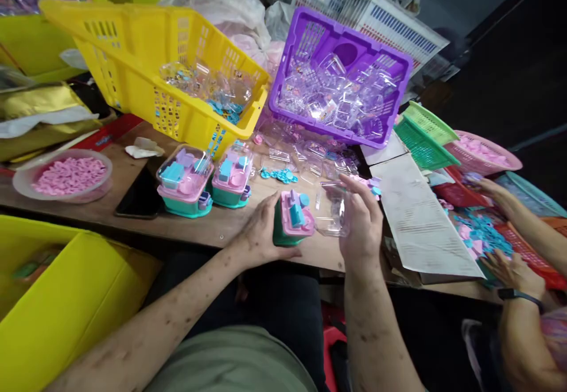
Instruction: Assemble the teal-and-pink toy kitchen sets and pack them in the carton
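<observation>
My left hand is wrapped round a small teal and pink plastic toy box, tilted over the table's front edge. Blue and purple pieces sit on its pink top. In my right hand is a clear plastic cover, held on its side just right of the toy box. A narrow gap seems to part the two. To the left stand two similar toy boxes, one with a clear cover over its top and another beside it. Small blue pieces lie behind my hands.
A yellow basket and a purple basket of clear parts stand at the back. At left are a tub of pink pieces and a black phone. A white cardboard flap divides off a co-worker's hands at right.
</observation>
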`<state>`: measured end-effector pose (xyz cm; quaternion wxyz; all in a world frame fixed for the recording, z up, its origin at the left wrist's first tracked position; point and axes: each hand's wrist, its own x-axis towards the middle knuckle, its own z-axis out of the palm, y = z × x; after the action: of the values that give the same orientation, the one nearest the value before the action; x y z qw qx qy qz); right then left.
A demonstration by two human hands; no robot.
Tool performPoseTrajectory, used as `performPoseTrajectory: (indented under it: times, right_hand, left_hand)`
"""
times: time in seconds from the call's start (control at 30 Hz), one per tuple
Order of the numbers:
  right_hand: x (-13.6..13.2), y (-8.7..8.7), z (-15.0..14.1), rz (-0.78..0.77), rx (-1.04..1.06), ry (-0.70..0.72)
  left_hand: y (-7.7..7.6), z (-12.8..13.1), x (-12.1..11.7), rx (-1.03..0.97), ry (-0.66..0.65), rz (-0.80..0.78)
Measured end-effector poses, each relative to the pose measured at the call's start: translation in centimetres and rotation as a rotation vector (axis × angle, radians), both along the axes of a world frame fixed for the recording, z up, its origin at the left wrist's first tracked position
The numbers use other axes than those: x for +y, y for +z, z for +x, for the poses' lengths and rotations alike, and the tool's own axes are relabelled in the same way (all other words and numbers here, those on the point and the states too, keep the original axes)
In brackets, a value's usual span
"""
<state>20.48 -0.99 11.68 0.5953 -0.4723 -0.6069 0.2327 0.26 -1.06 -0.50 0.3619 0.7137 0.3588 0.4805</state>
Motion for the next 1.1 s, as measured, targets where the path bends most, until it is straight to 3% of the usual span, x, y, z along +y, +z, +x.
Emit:
performPoseTrajectory:
  times: [0.13, 0.27, 0.4, 0.57, 1.1]
  right_hand:
    - [1.2, 3.1, -1.8, 0.053, -0.58, 0.08]
    - [2.5, 3.5, -3.1, -0.013, -0.861, 0.183]
    - [2.8, 3.2, -2.7, -0.062, -0.963, 0.174]
    - [2.4, 3.9, -2.9, -0.039, -1.016, 0.163]
    - [1.5, 4.4, -5.6, 0.04, -1.154, 0.113]
  left_hand:
    - [0.4, 0.4, 0.5, -0.052, -0.002, -0.036]
    - [0.0, 0.5, 0.9, -0.024, 0.001, -0.034]
    - [-0.2, 0.3, 0.6, -0.014, 0.008, -0.007]
    - [-0.1, 0.1, 0.7, -0.021, -0.014, -0.003]
    - [1.3, -0.6, 0.7, -0.012, -0.065, -0.114]
